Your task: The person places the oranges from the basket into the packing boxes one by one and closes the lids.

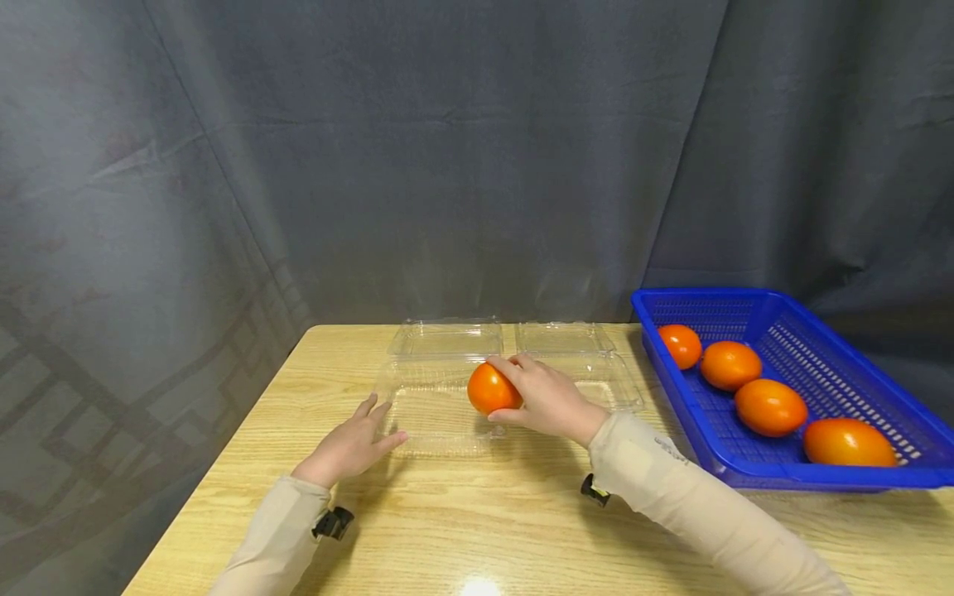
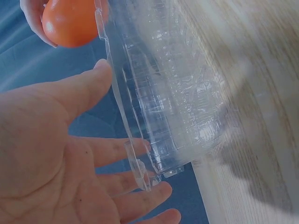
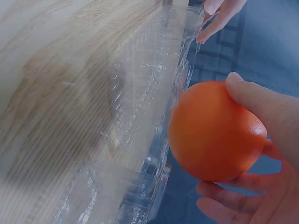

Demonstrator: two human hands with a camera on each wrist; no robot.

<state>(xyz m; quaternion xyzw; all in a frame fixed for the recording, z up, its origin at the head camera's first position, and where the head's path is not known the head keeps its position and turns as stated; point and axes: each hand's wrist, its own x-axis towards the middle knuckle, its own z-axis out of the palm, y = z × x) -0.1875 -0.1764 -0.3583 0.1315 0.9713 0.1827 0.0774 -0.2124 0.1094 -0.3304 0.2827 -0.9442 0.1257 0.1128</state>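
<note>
My right hand grips an orange above the right part of the left clear plastic clamshell box. In the right wrist view, the thumb lies on one side of the orange and the fingers curl round the other. The left hand is at the left side of that box, fingers spread and fairly straight. Up close in the left wrist view, its fingers and thumb lie along the rim of the box. The box stands with its lid folded back.
To the right of the left box stands another clear clamshell box, its lid also folded back. A blue plastic basket on the right holds several oranges. Behind the wooden table hangs a grey curtain.
</note>
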